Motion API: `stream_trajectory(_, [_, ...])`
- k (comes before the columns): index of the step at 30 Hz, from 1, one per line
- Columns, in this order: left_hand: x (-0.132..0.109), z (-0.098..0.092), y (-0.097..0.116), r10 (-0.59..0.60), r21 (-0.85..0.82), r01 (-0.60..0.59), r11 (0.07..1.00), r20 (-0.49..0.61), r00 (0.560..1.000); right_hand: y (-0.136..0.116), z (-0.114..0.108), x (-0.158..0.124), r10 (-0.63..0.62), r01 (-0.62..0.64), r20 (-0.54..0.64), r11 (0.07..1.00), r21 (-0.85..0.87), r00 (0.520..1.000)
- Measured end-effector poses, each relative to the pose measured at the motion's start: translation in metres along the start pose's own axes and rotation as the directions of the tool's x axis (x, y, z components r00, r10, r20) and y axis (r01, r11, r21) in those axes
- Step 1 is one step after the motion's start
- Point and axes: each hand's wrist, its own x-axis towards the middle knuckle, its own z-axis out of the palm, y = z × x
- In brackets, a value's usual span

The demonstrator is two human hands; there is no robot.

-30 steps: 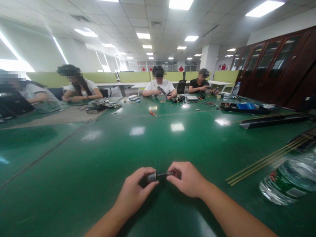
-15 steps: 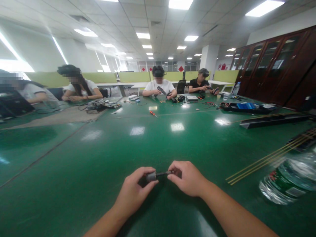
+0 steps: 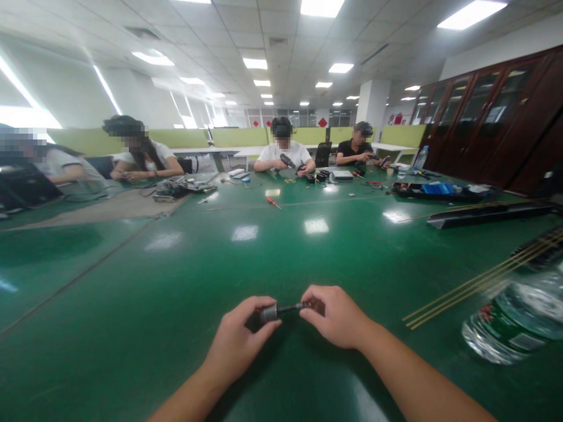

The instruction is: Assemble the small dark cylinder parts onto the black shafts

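Low over the green table, my left hand is closed around a small grey metal cylinder, which looks like a little motor, with thumb and fingers on its sides. A thin dark shaft sticks out of the cylinder to the right. My right hand pinches the far end of that shaft between thumb and fingers. The fingers partly hide a small piece at this end, too small to name. The cylinder and shaft lie nearly level between both hands.
On the green table to my right stand a large water bottle and several thin yellowish rods. A dark metal channel lies beyond. Farther off are a red screwdriver and co-workers seated with parts.
My right hand has shifted very slightly to the right at the shaft's end. My left hand keeps its hold on the cylinder, almost unmoved.
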Motion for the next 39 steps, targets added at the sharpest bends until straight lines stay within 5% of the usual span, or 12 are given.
stream_trajectory(32, [0.003,-0.002,0.000,-0.023,0.015,0.023,1.000,-0.011,1.000,0.004,-0.003,0.001,0.019,-0.019,-0.005,1.000,0.023,1.000])
stream_trajectory(36, [0.005,-0.004,-0.002,-0.085,0.026,0.087,0.996,-0.060,0.995,0.011,-0.006,0.004,0.042,-0.039,-0.043,0.997,0.068,0.998])
stream_trajectory(39, [0.006,-0.004,-0.005,-0.212,-0.123,0.198,0.972,-0.109,0.971,0.017,-0.010,0.006,0.077,-0.070,-0.060,0.992,0.105,0.995])
